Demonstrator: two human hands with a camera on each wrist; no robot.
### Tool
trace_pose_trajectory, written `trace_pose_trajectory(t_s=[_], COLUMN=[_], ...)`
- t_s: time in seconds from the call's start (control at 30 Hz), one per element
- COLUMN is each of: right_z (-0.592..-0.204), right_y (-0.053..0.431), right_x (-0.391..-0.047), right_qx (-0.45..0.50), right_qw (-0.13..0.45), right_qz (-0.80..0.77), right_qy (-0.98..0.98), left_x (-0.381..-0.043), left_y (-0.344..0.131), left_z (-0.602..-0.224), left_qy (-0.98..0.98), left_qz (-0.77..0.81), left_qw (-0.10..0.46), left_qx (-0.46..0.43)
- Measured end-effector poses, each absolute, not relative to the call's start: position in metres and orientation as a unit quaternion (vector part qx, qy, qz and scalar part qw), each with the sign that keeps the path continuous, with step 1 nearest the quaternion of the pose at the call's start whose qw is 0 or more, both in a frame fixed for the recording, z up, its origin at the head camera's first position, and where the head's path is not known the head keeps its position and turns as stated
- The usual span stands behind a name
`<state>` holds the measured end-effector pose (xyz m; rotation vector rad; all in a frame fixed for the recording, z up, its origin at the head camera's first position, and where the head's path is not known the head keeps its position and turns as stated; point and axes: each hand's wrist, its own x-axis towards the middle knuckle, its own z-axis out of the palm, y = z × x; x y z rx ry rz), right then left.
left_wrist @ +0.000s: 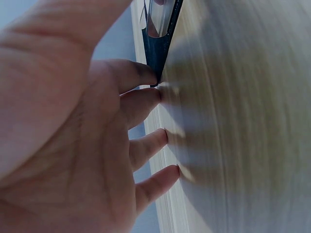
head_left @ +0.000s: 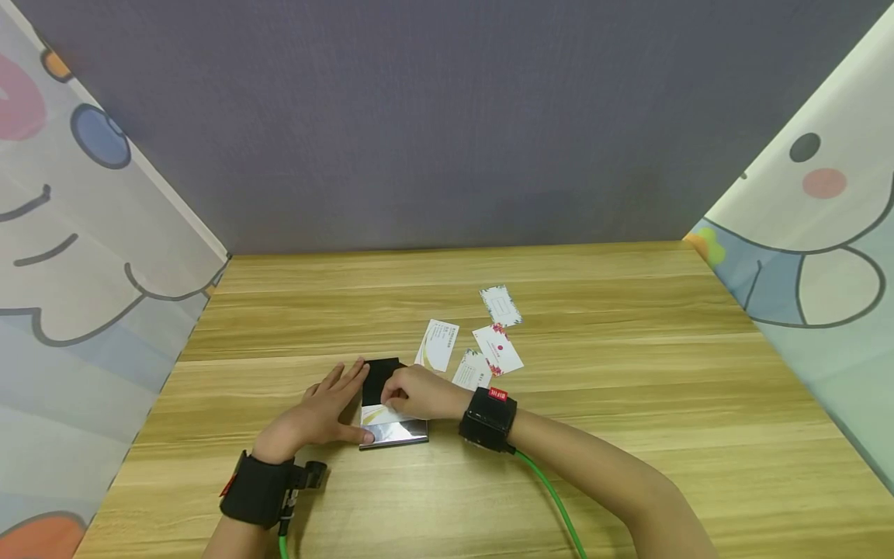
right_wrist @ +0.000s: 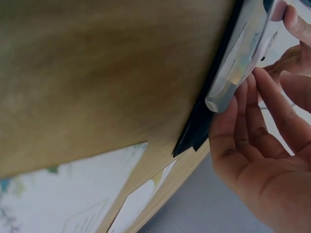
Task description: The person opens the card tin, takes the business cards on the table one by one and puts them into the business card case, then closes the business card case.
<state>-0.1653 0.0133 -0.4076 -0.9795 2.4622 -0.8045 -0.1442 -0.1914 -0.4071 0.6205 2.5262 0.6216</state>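
1× tabletop, yellow-brown wood grain (head_left: 628,349); work laid nr. front, L of ctr.
1× left hand (head_left: 324,415): fingers spread, not closed; thumb rested on near-left corner of flat rectangular case, black w/ shiny silver plate (head_left: 401,435). Should be pressed down firmly there so case isn't slid.
1× right hand (head_left: 419,390): fingers bent at white card w/ gold curve (head_left: 380,414); pinched or only pressed, can't be told.
Case: btwn hands, black part to far side, plate to near edge.
Loose white cards, qty 4, beyond/right of case: blue-leaf border (head_left: 500,305); red flowers (head_left: 498,349); gold curve & dark print (head_left: 438,345); leafy corner (head_left: 472,370).
Card in case: at plate's far edge; in or out, unclear. Best moved straight, square to plate, w/ light even pressure; if skewed, corner may catch or bend.
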Motion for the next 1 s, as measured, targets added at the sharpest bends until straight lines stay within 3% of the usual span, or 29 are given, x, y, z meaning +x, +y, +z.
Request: trace_pose_trajectory(t_s=[0.47, 1.0], right_z=[-0.411, -0.413], right_y=[0.017, 0.050], right_x=[-0.169, -0.202], right_qx=[-0.338, -0.246], right_qw=[0.174, 0.075], right_qz=[-0.328, -0.284], right_qy=[0.865, 0.924], left_x=[-0.144, -0.145], left_y=[-0.191, -0.191], left_z=[-0.408, -0.409], left_qy=[0.921, 0.922], left_qz=[0.223, 0.219], left_qw=[0.231, 0.233], left_qx=[0.223, 0.220])
